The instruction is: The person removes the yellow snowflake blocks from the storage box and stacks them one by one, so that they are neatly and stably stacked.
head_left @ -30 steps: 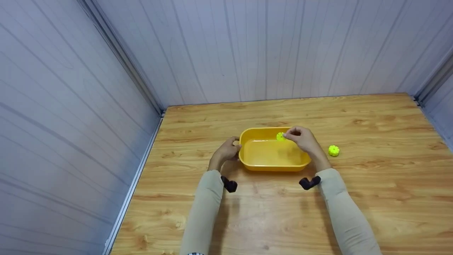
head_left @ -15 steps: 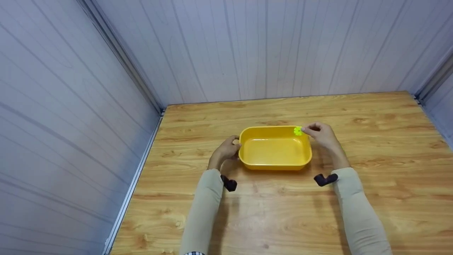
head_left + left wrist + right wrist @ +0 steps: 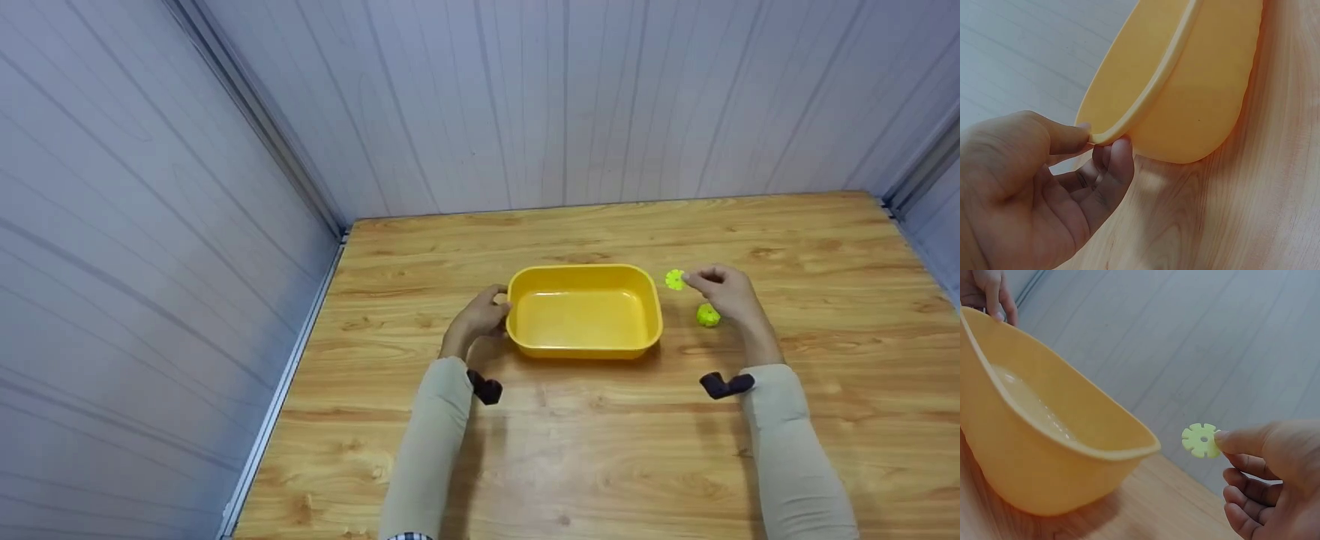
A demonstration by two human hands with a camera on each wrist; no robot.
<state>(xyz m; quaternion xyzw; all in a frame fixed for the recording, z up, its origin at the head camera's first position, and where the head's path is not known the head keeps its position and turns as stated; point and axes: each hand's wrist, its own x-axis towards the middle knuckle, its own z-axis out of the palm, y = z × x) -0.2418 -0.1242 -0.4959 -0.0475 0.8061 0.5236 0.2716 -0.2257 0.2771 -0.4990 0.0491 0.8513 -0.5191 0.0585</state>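
My left hand (image 3: 478, 319) pinches the left rim of a yellow plastic basin (image 3: 585, 349); the left wrist view shows thumb and fingers on either side of the basin's rim (image 3: 1145, 98). Just past the basin's right end, my right hand (image 3: 727, 292) holds a flat yellow-green notched disc (image 3: 675, 280) between thumb and fingertip. In the right wrist view the disc (image 3: 1199, 440) has a small round hole at its centre and slots round its edge. A small yellow-green stack of similar discs (image 3: 707, 315) sits on the table below the right hand. No discs show inside the basin.
The wood-grain table (image 3: 585, 457) meets a pale panelled wall (image 3: 525, 105) at the back and another wall (image 3: 135, 262) at the left. Black wrist mounts (image 3: 726, 385) stick out from both sleeves.
My right hand has moved right with the disc, from over the basin to beyond its right rim, near the stack. My left hand has stayed on the rim.
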